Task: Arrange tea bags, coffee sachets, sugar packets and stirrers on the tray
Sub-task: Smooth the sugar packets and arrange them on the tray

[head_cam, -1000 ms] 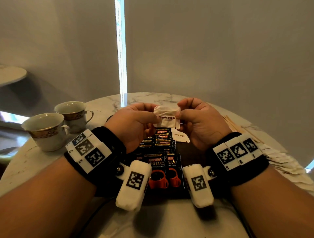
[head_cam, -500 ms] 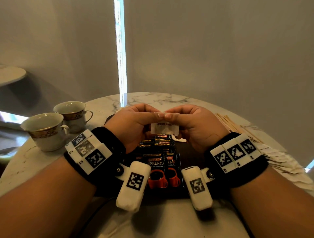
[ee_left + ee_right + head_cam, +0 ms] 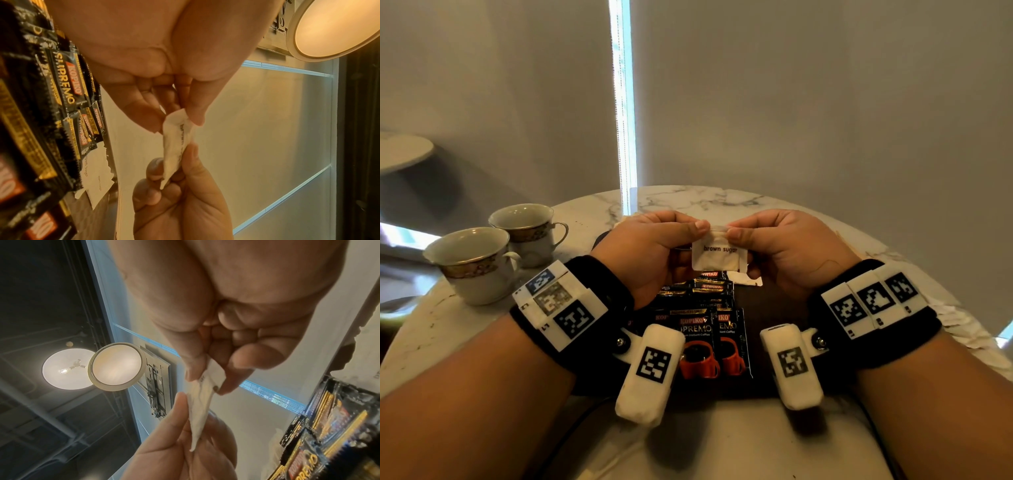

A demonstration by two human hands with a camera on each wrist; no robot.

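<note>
- The brown sugar packet [image 3: 720, 257] hangs in the air above the dark tray [image 3: 777, 308], held up over the far end of the rows of coffee sachets [image 3: 700, 329] already laid there.
- I've got my left hand [image 3: 650, 250] and right hand [image 3: 787, 246] each pinching its top edge, thumb against forefinger, so the body of the packet dangles below both grips.
- Risk as I see it: two pinches so close on one thin paper seam could tear it if I pull apart, spilling sugar over the sachets.
- Letting go unevenly could drop it skewed onto another sugar packet [image 3: 748, 281] lying just beneath.
- Stirrers [image 3: 859, 251] wait off to my right on the marble table [image 3: 688, 202], two cups [image 3: 493, 253] to my left.
</note>
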